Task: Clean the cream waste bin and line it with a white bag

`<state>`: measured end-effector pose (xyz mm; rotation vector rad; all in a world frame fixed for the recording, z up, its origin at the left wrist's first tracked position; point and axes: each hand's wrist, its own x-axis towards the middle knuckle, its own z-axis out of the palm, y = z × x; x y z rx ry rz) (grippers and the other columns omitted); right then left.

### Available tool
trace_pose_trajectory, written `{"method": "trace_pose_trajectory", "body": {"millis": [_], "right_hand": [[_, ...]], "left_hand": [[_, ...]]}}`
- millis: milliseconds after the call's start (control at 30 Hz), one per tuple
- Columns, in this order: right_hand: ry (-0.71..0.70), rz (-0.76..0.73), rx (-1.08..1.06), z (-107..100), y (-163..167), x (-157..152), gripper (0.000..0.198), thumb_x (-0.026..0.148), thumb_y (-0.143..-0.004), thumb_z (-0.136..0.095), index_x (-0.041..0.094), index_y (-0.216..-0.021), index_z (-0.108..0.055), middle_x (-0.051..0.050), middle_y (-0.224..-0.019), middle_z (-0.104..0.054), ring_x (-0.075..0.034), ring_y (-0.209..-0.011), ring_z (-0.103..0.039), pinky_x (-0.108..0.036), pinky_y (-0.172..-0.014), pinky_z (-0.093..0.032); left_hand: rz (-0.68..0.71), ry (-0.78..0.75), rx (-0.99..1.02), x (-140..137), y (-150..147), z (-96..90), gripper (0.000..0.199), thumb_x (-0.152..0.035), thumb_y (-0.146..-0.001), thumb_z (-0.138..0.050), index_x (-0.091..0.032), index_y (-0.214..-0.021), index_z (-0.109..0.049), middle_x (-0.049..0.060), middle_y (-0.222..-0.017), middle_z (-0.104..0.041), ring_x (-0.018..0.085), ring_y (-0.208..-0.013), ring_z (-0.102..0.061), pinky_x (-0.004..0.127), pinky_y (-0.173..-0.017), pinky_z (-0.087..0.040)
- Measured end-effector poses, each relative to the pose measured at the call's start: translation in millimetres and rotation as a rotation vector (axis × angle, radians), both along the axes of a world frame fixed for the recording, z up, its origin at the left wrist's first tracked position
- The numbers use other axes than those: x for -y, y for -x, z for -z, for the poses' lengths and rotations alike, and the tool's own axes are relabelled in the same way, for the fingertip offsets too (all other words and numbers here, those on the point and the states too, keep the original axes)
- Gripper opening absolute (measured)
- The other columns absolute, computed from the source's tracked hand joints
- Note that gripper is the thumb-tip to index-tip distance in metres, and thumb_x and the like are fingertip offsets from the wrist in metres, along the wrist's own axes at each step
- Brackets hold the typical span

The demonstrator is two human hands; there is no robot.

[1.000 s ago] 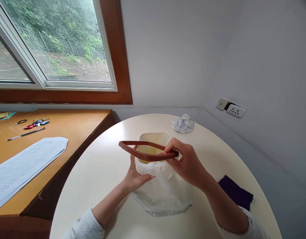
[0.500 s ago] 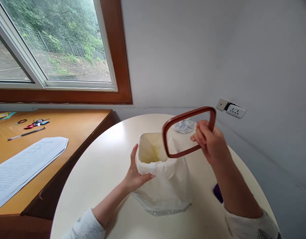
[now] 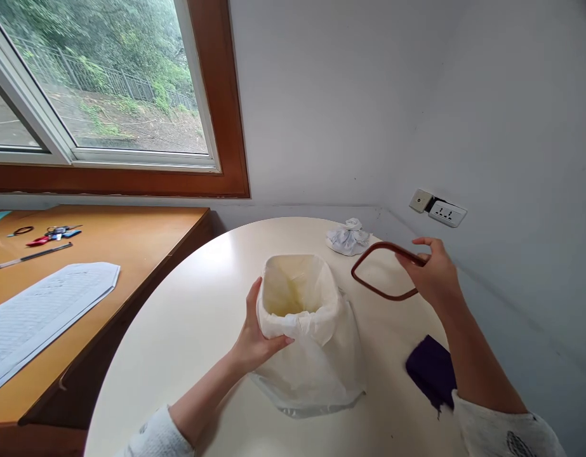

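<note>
A small bin (image 3: 299, 263) stands on the round table, its mouth facing up and a thin white bag (image 3: 316, 368) folded over its rim and hanging loose around the outside. My left hand (image 3: 255, 336) grips the bin's near left side through the bag, thumb in front. To the right of the bin, my right hand (image 3: 433, 273) holds a reddish-brown rounded-square ring (image 3: 376, 290), which looks like the bin's rim frame. Its fingers close on the ring's right side; part of the ring is hidden behind the hand. The ring is tilted and apart from the bin.
A knotted whitish bag (image 3: 348, 239) sits at the round table's (image 3: 178, 355) far edge. A dark purple cloth (image 3: 430, 373) lies beneath my right forearm. On the wooden desk (image 3: 145, 235) at left are papers (image 3: 49, 311), a pen (image 3: 33, 256) and keys (image 3: 57, 233). Wall sockets (image 3: 446, 213) are at right.
My right hand has moved the ring right and down, away from above the bin's right edge, and its tilt has changed. More purple cloth shows. My left hand keeps its grip on the bin.
</note>
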<state>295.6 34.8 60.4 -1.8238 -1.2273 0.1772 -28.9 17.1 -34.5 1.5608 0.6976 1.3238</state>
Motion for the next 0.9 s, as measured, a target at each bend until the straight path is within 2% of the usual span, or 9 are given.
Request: {"method": "trace_pose_trajectory", "body": {"millis": [100, 200, 267, 367, 500, 600, 733, 900], "right_hand": [[0.182, -0.007, 0.047, 6.3, -0.8, 3.7, 0.063, 0.056, -0.066, -0.059, 0.021, -0.116, -0.042, -0.002, -0.068, -0.056, -0.020, -0.062, -0.052, -0.027, -0.047, -0.035], [0.277, -0.016, 0.052, 7.5, 0.0, 8.3, 0.073, 0.062, -0.067, -0.054, 0.023, -0.125, -0.033, 0.001, -0.066, -0.052, -0.021, -0.063, -0.052, -0.027, -0.048, -0.036], [0.259, -0.055, 0.057, 10.1, 0.5, 11.3, 0.069, 0.062, -0.073, -0.047, 0.022, -0.127, -0.030, 0.004, -0.059, -0.047, -0.019, -0.059, -0.051, -0.027, -0.048, -0.037], [0.139, -0.107, 0.127, 21.7, 2.7, 15.1, 0.057, 0.057, -0.083, -0.034, 0.018, -0.126, -0.033, 0.006, -0.054, -0.041, -0.017, -0.052, -0.047, -0.027, -0.050, -0.037], [0.055, -0.176, 0.288, 46.8, 14.3, 18.9, 0.051, 0.049, -0.088, -0.028, 0.015, -0.125, -0.035, 0.002, -0.058, -0.048, -0.017, -0.049, -0.046, -0.026, -0.050, -0.036], [0.070, -0.241, 0.410, 63.8, 28.8, 20.3, 0.046, 0.042, -0.090, -0.027, 0.015, -0.126, -0.035, -0.003, -0.067, -0.056, -0.018, -0.053, -0.050, -0.027, -0.051, -0.036], [0.097, -0.359, 0.569, 80.6, 43.3, 19.0, 0.038, 0.030, -0.091, -0.028, 0.015, -0.124, -0.039, -0.006, -0.071, -0.063, -0.019, -0.056, -0.056, -0.032, -0.063, -0.040], [0.275, -0.382, 0.704, 96.1, 44.5, 17.1, 0.038, 0.022, -0.089, -0.032, 0.013, -0.125, -0.039, -0.001, -0.057, -0.061, -0.018, -0.051, -0.056, -0.035, -0.071, -0.038]], "left_hand": [[-0.008, -0.006, 0.003, -0.5, 0.5, 0.4, 0.101, -0.032, -0.065, -0.074, -0.037, -0.138, -0.005, 0.008, -0.142, -0.022, 0.032, -0.122, -0.037, 0.048, -0.095, -0.041], [-0.019, -0.006, 0.005, -1.2, 1.5, 0.9, 0.101, -0.033, -0.064, -0.075, -0.037, -0.138, -0.005, 0.009, -0.143, -0.021, 0.033, -0.122, -0.038, 0.049, -0.095, -0.041], [-0.029, -0.010, 0.008, -1.5, 2.0, 1.1, 0.101, -0.033, -0.063, -0.075, -0.037, -0.138, -0.007, 0.009, -0.145, -0.018, 0.033, -0.125, -0.035, 0.050, -0.097, -0.039], [-0.022, -0.010, 0.029, -1.6, 2.2, 1.3, 0.100, -0.036, -0.063, -0.075, -0.037, -0.138, -0.009, 0.009, -0.146, -0.015, 0.034, -0.129, -0.030, 0.051, -0.101, -0.035], [0.005, 0.001, 0.053, -1.2, 1.8, 1.5, 0.100, -0.040, -0.063, -0.074, -0.037, -0.138, -0.007, 0.009, -0.147, -0.012, 0.035, -0.131, -0.025, 0.053, -0.102, -0.032], [0.009, -0.014, 0.072, -1.1, 1.4, -0.5, 0.098, -0.047, -0.064, -0.072, -0.037, -0.138, -0.008, 0.009, -0.147, -0.011, 0.036, -0.131, -0.023, 0.053, -0.102, -0.032], [-0.040, -0.082, 0.068, -1.4, 1.3, -8.0, 0.097, -0.055, -0.062, -0.069, -0.037, -0.137, -0.011, 0.007, -0.147, -0.009, 0.035, -0.134, -0.017, 0.051, -0.104, -0.029], [-0.116, -0.112, 0.099, 0.4, 3.3, -19.9, 0.083, -0.060, -0.068, -0.059, -0.036, -0.136, -0.017, 0.006, -0.147, -0.017, 0.029, -0.136, -0.011, 0.050, -0.111, -0.009]]}}
